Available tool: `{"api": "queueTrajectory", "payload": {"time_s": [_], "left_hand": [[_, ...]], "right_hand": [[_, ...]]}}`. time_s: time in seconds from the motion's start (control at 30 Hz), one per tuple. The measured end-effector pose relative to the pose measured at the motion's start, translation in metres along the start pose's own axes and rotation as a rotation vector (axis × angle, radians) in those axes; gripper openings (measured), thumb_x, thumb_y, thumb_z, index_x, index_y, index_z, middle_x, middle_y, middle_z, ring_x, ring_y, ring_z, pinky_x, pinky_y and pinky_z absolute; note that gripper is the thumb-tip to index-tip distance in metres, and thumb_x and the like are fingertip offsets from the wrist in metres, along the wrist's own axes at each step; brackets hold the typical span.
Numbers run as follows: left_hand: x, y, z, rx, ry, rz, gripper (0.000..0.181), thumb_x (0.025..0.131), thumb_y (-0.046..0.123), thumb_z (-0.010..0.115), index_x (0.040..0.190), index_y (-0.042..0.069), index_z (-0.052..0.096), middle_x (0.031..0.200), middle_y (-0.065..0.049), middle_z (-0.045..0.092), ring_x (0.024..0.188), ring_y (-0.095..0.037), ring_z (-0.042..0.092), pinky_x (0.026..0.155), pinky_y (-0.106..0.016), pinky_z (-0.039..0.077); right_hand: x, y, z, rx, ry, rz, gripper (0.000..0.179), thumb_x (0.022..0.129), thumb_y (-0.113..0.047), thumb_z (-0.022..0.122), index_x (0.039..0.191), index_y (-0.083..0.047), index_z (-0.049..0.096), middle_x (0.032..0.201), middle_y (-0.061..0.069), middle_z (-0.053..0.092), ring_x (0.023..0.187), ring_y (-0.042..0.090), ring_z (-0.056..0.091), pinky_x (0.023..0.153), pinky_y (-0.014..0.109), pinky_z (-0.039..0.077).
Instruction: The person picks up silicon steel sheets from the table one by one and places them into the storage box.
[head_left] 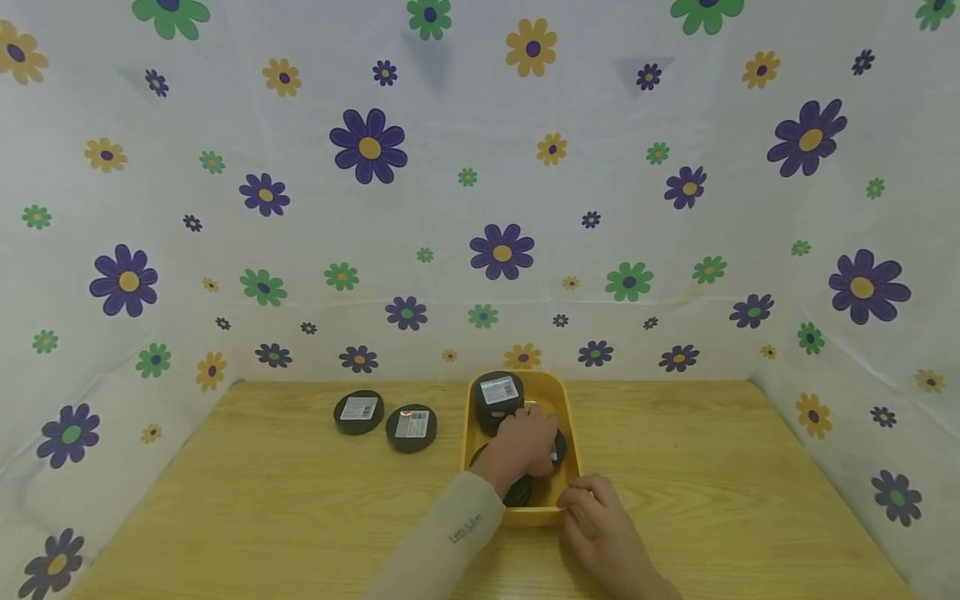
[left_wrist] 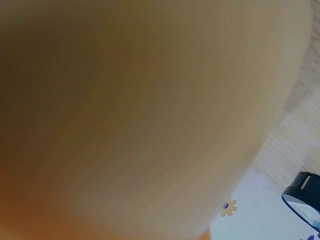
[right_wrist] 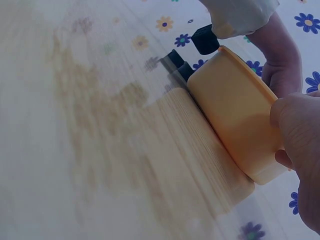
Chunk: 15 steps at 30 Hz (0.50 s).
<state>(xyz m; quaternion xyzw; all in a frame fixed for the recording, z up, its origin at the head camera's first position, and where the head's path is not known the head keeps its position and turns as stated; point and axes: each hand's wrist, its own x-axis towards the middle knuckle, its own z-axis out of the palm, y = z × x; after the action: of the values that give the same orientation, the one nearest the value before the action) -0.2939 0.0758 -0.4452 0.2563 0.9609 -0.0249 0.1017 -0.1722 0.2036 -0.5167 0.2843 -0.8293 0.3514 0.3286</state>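
A yellow plastic bin (head_left: 573, 433) stands on the table with several round black containers inside. Toward its back left, one container (head_left: 498, 390) shows a white label with a barcode. My left hand (head_left: 527, 439) reaches down into the bin, fingers bent around a black container (head_left: 559, 450) that it partly covers. More black containers (head_left: 517, 493) lie under the wrist at the front left. With thumb and fingers, my right hand (head_left: 603, 529) holds the bin's front right corner; the right wrist view shows this grip on the wall too. The left wrist view is mostly filled by blurred skin or sleeve.
Left of the bin, two black labelled containers, one farther left (head_left: 358, 412) and one nearer (head_left: 411, 428), lie on the wooden table (head_left: 262, 508). A white flower-printed cloth (head_left: 450, 208) rises behind the table and along both sides.
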Motion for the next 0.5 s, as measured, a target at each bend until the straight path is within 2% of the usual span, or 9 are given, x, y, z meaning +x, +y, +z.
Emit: {"api": "queueTrajectory", "payload": {"time_s": [0.17, 0.5], "left_hand": [[0.0004, 0.0017, -0.0002, 0.023, -0.010, -0.005, 0.059, 0.085, 0.033, 0.072, 0.137, 0.018, 0.050, 0.132, -0.012, 0.052, 0.115, -0.030, 0.053, 0.096, -0.042, 0.046], [-0.0012, 0.0024, -0.0009, 0.020, -0.023, -0.014, 0.056, 0.088, 0.033, 0.069, 0.139, 0.019, 0.050, 0.135, -0.012, 0.052, 0.117, -0.030, 0.049, 0.099, -0.042, 0.044]], "right_hand": [[0.0007, -0.0023, -0.0021, -0.005, -0.019, 0.051, 0.026, 0.075, 0.007, 0.069, 0.094, -0.010, 0.066, 0.103, -0.002, 0.055, 0.100, 0.014, 0.053, 0.090, 0.013, 0.040], [-0.0001, -0.0028, -0.0025, -0.004, -0.025, 0.056, 0.030, 0.073, 0.010, 0.071, 0.095, -0.009, 0.066, 0.105, -0.001, 0.056, 0.103, 0.015, 0.053, 0.094, 0.013, 0.040]]}}
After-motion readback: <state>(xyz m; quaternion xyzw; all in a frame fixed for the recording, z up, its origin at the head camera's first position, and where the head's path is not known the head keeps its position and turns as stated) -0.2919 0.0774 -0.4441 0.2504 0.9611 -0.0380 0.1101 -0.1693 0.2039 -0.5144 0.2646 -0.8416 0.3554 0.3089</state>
